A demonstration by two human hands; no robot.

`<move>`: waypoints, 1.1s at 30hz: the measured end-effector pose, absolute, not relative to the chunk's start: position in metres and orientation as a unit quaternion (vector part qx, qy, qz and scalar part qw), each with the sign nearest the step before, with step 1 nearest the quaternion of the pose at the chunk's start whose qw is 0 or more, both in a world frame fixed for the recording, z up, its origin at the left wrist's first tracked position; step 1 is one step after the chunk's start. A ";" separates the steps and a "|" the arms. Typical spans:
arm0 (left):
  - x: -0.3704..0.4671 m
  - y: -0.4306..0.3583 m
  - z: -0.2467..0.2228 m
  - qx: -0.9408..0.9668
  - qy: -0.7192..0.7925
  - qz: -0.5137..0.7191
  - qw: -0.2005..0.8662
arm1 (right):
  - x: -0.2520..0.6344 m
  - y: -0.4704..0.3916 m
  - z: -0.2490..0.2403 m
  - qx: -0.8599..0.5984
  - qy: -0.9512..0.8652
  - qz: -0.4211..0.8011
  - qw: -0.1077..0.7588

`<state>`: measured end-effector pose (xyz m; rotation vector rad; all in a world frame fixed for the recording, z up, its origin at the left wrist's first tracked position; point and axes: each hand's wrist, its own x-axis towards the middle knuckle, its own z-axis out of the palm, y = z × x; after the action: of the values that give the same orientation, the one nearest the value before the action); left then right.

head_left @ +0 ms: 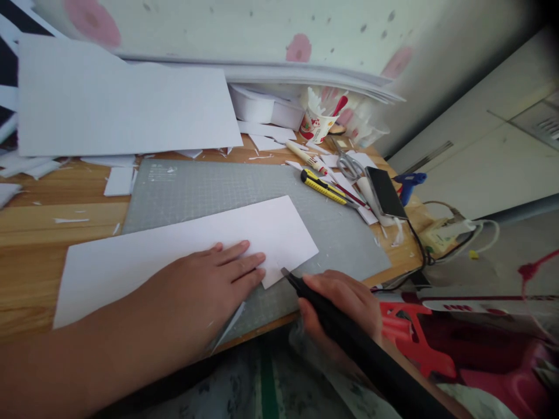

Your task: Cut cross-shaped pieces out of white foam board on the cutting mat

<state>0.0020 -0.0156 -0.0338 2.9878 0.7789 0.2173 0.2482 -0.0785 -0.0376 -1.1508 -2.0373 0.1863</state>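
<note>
Right grip [347, 298] clasps black cutter [332, 321], left grip [209, 285] lies flat; cup [318, 128] holds red utensil [340, 105].

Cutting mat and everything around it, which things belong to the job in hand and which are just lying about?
In use, by the look of it:
white sheet, under the left hand
black tool, in the right hand, tip at the sheet's edge
grey cutting mat, under part of the sheet

Apparently just lying about:
yellow cutter
scissors
phone
blue glue gun

One black knife [362, 349], one yellow cutter [324, 187], one mat [218, 186], one cup [316, 125], one glue gun [409, 185]
</note>
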 end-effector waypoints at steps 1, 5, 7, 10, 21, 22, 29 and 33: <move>0.001 -0.015 -0.035 0.966 0.248 0.076 0.020 | 0.250 -0.085 -0.037 -0.454 -0.802 0.073 0.381; -0.002 -0.011 -0.040 0.967 0.239 0.089 0.010 | 0.263 -0.104 -0.038 -0.519 -0.751 0.107 0.395; -0.004 -0.009 -0.043 0.969 0.230 0.091 0.006 | 0.269 -0.101 -0.041 -0.577 -0.654 0.148 0.466; -0.006 -0.006 -0.045 0.961 0.261 0.091 -0.020 | 0.270 -0.077 -0.046 -0.580 -0.459 0.289 0.608; -0.018 0.027 -0.037 0.935 0.351 0.042 -0.007 | 0.253 -0.047 -0.048 -0.554 -0.401 0.426 0.593; -0.017 0.031 -0.036 0.938 0.346 0.032 0.001 | 0.255 -0.050 -0.047 -0.556 -0.396 0.423 0.596; 0.002 0.050 -0.008 0.927 0.331 -0.133 0.115 | 0.265 -0.083 -0.044 -0.611 -0.500 0.322 0.522; 0.010 0.059 0.007 0.922 0.319 -0.161 0.150 | 0.266 -0.106 -0.035 -0.585 -0.590 0.325 0.451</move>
<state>0.0099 0.0589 0.0067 2.6486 0.9150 -0.4628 0.2661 -0.1057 -0.0347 -1.4462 -1.4589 0.8032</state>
